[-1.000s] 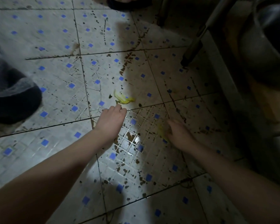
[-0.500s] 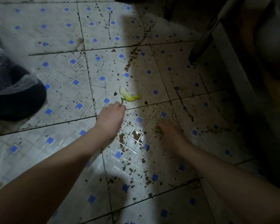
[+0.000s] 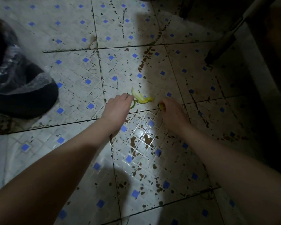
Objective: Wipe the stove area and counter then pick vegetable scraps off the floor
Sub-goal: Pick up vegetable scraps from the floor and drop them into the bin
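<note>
Yellow leaf scrap (image 3: 142,98): we see it flat on the tiled floor (image 3: 88,65), long axis upper-left to lower-right.
Left hand (image 3: 118,108): just left of the scrap, fingers pinching a thin green strip (image 3: 133,104).
Right hand (image 3: 172,109): just right of the scrap, fingertips closed on a yellow bit (image 3: 161,106).
Nearer hand: left, we judge.

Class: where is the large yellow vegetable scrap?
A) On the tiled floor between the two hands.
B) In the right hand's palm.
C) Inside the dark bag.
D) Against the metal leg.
A: the yellow scrap lies flat on the tiled floor, the left hand just left of it and the right hand just right of it.
</note>
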Motion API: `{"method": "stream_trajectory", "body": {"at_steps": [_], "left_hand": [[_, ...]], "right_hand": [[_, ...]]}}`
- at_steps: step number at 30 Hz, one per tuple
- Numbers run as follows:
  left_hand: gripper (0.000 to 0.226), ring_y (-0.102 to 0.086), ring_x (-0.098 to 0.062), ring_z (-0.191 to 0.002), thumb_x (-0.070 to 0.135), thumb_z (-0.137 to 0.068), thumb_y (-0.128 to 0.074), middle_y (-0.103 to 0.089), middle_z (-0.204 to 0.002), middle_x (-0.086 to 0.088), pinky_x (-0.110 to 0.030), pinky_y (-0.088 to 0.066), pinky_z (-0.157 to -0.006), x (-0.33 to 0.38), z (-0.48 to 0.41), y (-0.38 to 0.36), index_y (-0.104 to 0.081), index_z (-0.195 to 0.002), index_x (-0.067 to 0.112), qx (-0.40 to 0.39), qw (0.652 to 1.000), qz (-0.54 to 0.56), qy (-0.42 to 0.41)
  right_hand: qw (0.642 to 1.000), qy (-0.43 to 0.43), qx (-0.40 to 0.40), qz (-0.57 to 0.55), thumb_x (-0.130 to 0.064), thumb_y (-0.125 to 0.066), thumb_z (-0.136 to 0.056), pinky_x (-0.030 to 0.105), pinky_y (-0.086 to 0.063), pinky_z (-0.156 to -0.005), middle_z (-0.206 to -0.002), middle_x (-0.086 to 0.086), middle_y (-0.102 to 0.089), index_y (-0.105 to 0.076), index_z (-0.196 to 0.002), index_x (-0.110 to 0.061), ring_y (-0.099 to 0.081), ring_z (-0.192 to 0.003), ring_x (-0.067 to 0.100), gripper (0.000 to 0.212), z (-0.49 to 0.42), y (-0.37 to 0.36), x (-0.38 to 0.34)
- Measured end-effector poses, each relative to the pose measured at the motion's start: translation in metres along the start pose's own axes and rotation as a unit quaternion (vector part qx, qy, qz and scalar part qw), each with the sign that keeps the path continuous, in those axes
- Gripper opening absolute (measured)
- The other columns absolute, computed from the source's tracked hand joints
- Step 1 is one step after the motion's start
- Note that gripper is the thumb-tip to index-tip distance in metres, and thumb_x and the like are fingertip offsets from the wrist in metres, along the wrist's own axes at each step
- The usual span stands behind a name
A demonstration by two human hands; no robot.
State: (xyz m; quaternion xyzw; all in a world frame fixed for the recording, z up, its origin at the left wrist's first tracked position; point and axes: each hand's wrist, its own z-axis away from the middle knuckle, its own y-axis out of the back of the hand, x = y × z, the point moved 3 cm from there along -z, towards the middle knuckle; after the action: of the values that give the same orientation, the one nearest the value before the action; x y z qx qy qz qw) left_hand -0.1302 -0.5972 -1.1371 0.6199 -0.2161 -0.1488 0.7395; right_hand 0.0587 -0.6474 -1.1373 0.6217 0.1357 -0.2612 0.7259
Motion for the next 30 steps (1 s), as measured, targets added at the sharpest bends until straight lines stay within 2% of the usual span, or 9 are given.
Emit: {"method": "stream_trajectory", "body": {"at_steps": [2, 5, 9, 12, 16, 20, 25, 27, 30], "left_hand": [[0.057, -0.047, -0.026, -0.122, 0.006, -0.093, -0.055, -0.04, -0.144, -0.006, -0.039, -0.04, -0.096, -0.002, -0.006, 0.0, -0.031, -0.144, 0.015, -0.003, 1.0, 0.013, -0.008], [0.06, -0.036, -0.028, -0.133, 0.003, -0.095, -0.048, -0.024, -0.155, -0.007, -0.041, -0.035, -0.103, -0.002, -0.013, -0.001, -0.022, -0.148, 0.015, -0.031, 0.999, 0.018, -0.028], [0.074, -0.023, -0.027, -0.142, -0.003, -0.093, -0.051, -0.008, -0.16, -0.006, -0.042, -0.03, -0.11, 0.0, -0.021, -0.005, -0.012, -0.152, 0.018, -0.058, 0.997, 0.002, -0.047], [0.071, -0.017, -0.028, -0.145, 0.003, -0.097, -0.049, -0.004, -0.161, -0.004, -0.046, -0.026, -0.113, 0.0, -0.025, -0.009, -0.008, -0.152, 0.02, -0.076, 0.996, 0.006, -0.048], [0.064, -0.019, -0.029, -0.144, 0.011, -0.1, -0.045, -0.01, -0.16, -0.004, -0.05, -0.024, -0.114, 0.0, -0.027, -0.014, -0.009, -0.152, 0.02, -0.093, 0.994, 0.001, -0.061], [0.076, -0.031, -0.03, -0.135, 0.003, -0.091, -0.057, -0.025, -0.153, -0.007, -0.049, -0.027, -0.11, 0.002, -0.031, -0.014, -0.012, -0.151, 0.017, -0.065, 0.994, -0.057, -0.069], [0.053, -0.036, -0.03, -0.127, 0.012, -0.093, -0.055, -0.033, -0.142, -0.01, -0.044, -0.032, -0.104, 0.002, -0.035, -0.011, -0.032, -0.14, 0.014, -0.047, 0.993, -0.076, -0.083], [0.048, -0.035, -0.028, -0.13, 0.009, -0.092, -0.056, -0.032, -0.145, -0.009, -0.043, -0.031, -0.105, 0.0, -0.035, -0.01, -0.037, -0.136, 0.014, -0.038, 0.994, -0.061, -0.084], [0.039, -0.043, -0.027, -0.12, 0.006, -0.09, -0.057, -0.044, -0.132, -0.007, -0.04, -0.034, -0.099, -0.002, -0.032, -0.009, -0.042, -0.126, 0.014, -0.035, 0.994, -0.063, -0.082]], "right_hand": [[1.0, 0.0, -0.009, -0.019, 0.013, -0.04, -0.083, 0.029, -0.038, -0.074, -0.098, -0.003, -0.048, -0.05, -0.099, -0.014, -0.046, -0.091, 0.016, 0.033, -0.006, -0.006, 0.0], [0.999, -0.021, -0.028, -0.021, 0.009, -0.04, -0.089, 0.04, -0.042, -0.1, -0.132, 0.014, -0.045, -0.046, -0.127, -0.004, -0.044, -0.123, 0.027, 0.041, -0.014, -0.016, 0.0], [1.0, -0.018, 0.006, -0.018, 0.008, -0.046, -0.088, 0.042, -0.045, -0.091, -0.117, 0.012, -0.051, -0.053, -0.113, -0.005, -0.049, -0.11, 0.027, 0.03, -0.019, -0.024, -0.002], [0.999, -0.03, 0.008, -0.007, 0.008, -0.049, -0.085, 0.042, -0.046, -0.088, -0.111, 0.012, -0.054, -0.057, -0.106, -0.006, -0.051, -0.104, 0.027, 0.027, -0.023, -0.025, 0.0], [0.999, -0.03, -0.001, -0.024, 0.007, -0.054, -0.082, 0.031, -0.045, -0.08, -0.108, 0.013, -0.056, -0.058, -0.101, -0.007, -0.054, -0.1, 0.026, 0.024, -0.023, -0.024, 0.001], [0.999, -0.041, -0.011, -0.019, 0.007, -0.057, -0.078, 0.044, -0.049, -0.085, -0.106, 0.012, -0.058, -0.058, -0.099, -0.007, -0.056, -0.098, 0.028, 0.026, -0.019, -0.023, 0.003], [0.998, -0.053, -0.004, 0.022, 0.004, -0.055, -0.083, 0.047, -0.047, -0.084, -0.107, 0.013, -0.053, -0.056, -0.095, -0.004, -0.052, -0.099, 0.03, 0.015, -0.018, -0.022, 0.003], [0.998, -0.059, -0.008, 0.022, 0.007, -0.052, -0.082, 0.047, -0.045, -0.084, -0.106, 0.015, -0.052, -0.055, -0.095, -0.001, -0.05, -0.097, 0.031, 0.015, -0.016, -0.021, 0.004], [0.999, -0.043, -0.015, 0.023, 0.011, -0.047, -0.078, 0.048, -0.043, -0.083, -0.103, 0.019, -0.053, -0.055, -0.096, 0.004, -0.05, -0.096, 0.034, 0.021, -0.011, -0.02, 0.001]]}}
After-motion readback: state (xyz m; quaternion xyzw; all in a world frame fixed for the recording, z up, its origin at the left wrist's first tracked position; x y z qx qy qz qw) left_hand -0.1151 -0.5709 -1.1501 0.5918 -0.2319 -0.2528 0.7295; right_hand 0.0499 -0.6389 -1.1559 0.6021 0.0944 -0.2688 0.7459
